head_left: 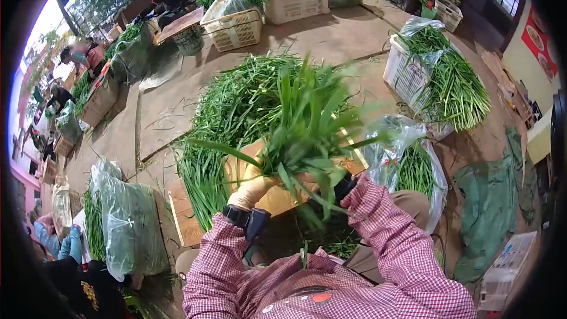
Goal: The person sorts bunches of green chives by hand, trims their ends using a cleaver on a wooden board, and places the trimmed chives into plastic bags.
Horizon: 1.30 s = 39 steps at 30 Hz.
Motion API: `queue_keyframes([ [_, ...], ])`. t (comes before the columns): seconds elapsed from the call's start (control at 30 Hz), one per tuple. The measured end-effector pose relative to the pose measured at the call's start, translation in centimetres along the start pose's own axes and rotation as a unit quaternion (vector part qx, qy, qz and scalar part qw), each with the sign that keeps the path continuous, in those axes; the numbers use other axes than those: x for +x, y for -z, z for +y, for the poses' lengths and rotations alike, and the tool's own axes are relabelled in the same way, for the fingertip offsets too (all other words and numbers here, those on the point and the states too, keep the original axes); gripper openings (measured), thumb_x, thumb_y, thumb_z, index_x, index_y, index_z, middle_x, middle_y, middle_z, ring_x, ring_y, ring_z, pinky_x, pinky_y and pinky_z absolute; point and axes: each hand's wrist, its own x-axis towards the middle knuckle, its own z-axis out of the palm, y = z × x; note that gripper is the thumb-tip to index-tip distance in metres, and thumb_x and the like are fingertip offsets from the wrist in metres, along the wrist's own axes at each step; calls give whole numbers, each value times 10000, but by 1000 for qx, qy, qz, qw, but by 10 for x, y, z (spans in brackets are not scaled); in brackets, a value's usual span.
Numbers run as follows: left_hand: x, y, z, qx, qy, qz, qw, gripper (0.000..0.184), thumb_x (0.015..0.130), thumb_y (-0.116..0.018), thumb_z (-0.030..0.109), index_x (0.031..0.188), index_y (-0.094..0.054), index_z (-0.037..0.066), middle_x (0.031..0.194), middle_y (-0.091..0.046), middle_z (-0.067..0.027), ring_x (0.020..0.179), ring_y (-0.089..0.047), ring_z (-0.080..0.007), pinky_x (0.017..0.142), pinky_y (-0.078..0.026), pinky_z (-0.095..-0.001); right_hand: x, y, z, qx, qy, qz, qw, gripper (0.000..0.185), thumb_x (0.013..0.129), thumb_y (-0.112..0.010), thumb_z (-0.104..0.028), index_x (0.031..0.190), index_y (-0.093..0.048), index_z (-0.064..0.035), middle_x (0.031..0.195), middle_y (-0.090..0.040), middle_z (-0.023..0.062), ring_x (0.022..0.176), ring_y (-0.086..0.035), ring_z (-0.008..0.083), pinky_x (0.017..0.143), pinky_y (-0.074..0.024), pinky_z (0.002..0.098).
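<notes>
A bunch of long green leafy stalks (pixel 301 124), blurred by motion, rises above the wooden board (pixel 277 201) in front of me. My left hand (pixel 253 186), in a pale glove, is closed round the lower left of the bunch. Leaves largely cover my right hand (pixel 322 183) at the bunch's lower right, so its fingers cannot be made out. Behind and left of the bunch lies a large heap of the same greens (pixel 236 100), partly over the board. Black bands circle both wrists.
At the right stand a white basket of greens (pixel 407 74) and an open plastic bag of greens (pixel 416 168). A filled plastic bag (pixel 133 227) is at the left. Baskets (pixel 233 29) line the back. Other people work at the left and back; one sits at lower left.
</notes>
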Motion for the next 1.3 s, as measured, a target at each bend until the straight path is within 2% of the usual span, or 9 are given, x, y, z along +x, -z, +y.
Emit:
queue_keyframes([
  [0.07,5,10,-10,208,-105,-5,972,587,768,-760,11,1303,-527,68,1223,-608,-47,1034,-617,-181,905,-532,-348,10,15,10,-3,12,21,1000,368,941,-604,-137,1298,-554,-60,1254,-612,102,1125,-580,231,977,-472,398],
  [0.17,21,35,-25,-154,73,-9,985,477,844,-728,124,1276,-536,61,1213,-614,-55,1074,-606,-190,913,-532,-350,34,17,23,-9,25,50,998,327,980,-544,-160,1293,-556,-66,1268,-600,88,1136,-571,239,985,-472,431],
  [0.2,18,37,-28,50,-16,-32,998,428,879,-698,190,1259,-546,62,1205,-618,-60,1076,-608,-200,907,-533,-357,41,-5,12,-207,80,18,975,357,953,-579,-230,1274,-568,-75,1251,-607,95,1115,-583,246,968,-476,414],
  [0.3,24,48,-38,60,23,63,996,443,871,-713,237,1242,-561,48,1152,-649,-69,1024,-622,-189,864,-537,-348,68,-39,-15,-740,92,8,666,523,841,-705,-441,1224,-599,-101,1206,-624,122,1062,-614,276,917,-484,369],
  [0.33,18,36,-12,141,-3,68,988,443,822,-765,161,1205,-588,26,1125,-662,-67,995,-630,-176,863,-539,-339,63,-50,-26,-636,88,19,766,677,718,-778,-532,1221,-601,-115,1182,-625,146,1045,-619,326,905,-479,382],
  [0.5,5,33,15,323,-1,26,946,514,737,-835,47,1201,-616,19,1105,-670,-60,990,-616,-154,882,-519,-314,72,-56,-30,-599,67,-68,795,606,723,-789,-468,1173,-623,-98,1070,-671,147,992,-642,310,839,-498,396],
  [0.73,-1,15,7,53,-89,199,975,421,753,-799,14,1137,-628,21,1039,-677,-32,902,-638,-141,862,-515,-310,83,-66,14,-649,138,-74,745,441,728,-712,-398,1054,-655,-107,901,-680,192,875,-657,375,773,-521,436],
  [1.03,-67,82,73,-155,-178,365,901,130,892,-658,108,1014,-649,63,927,-669,-51,900,-636,-168,890,-501,-314,-21,22,77,-505,-195,130,831,237,962,-545,-197,1071,-645,-11,821,-676,93,759,-665,178,695,-539,304],
  [1.3,-152,127,64,-270,-190,396,857,131,895,-645,190,954,-667,76,941,-699,-64,891,-650,-199,865,-522,-391,-67,-48,48,-407,68,278,867,246,919,-627,-168,1119,-665,-31,967,-699,55,863,-639,125,784,-514,288],
])
